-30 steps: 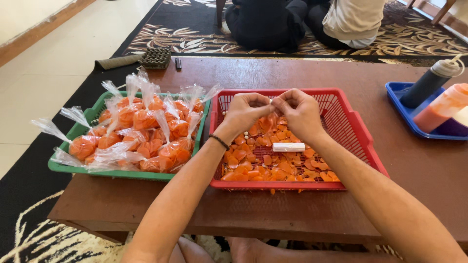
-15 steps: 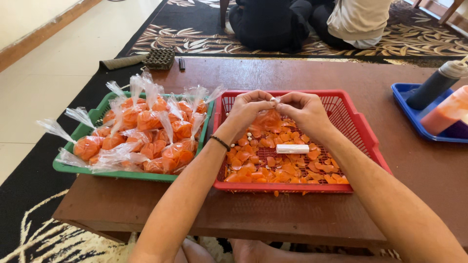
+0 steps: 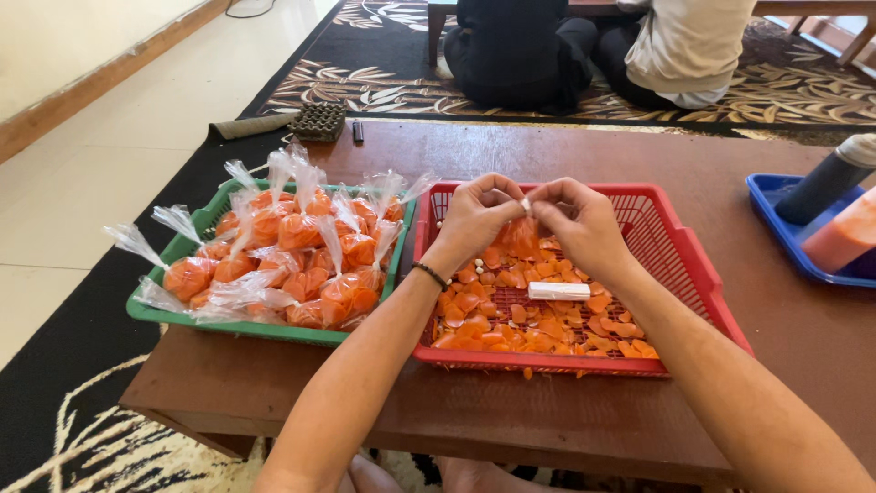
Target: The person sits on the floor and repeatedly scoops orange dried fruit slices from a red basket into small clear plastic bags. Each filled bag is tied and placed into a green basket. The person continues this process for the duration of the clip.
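Pinching the twisted neck of a small clear bag of orange chips (image 3: 522, 236) between the fingertips of both hands, left hand (image 3: 476, 217) and right hand (image 3: 577, 222) pressed close together, knuckles nearly touching over the far half of the red basket (image 3: 677, 239). Hanging just below the fingers, the bag, its orange fill just above the loose chips. Wearing a dark band at the left wrist.

Lying loose across the floor of the red basket, orange chips (image 3: 511, 324), heaped mostly toward its near edge, with a small white stick-shaped object (image 3: 558, 291) resting on them near the middle. One chip lying outside, on the table (image 3: 566, 415) just past the basket's near rim.

Sitting just beside the red basket, toward the table's left edge, a green basket (image 3: 205, 321) piled with tied clear bags of orange chips (image 3: 301, 246), their twisted tops sticking up.

Standing at the table's right edge, a blue tray (image 3: 776, 205) carrying a dark bottle (image 3: 829, 180) with a pale cap and an orange container (image 3: 844, 236).

Resting near the table's far left corner, a dark gridded block (image 3: 320, 120) and a small dark object beside it.

Sitting on the patterned rug beyond the far edge, two people, backs turned.
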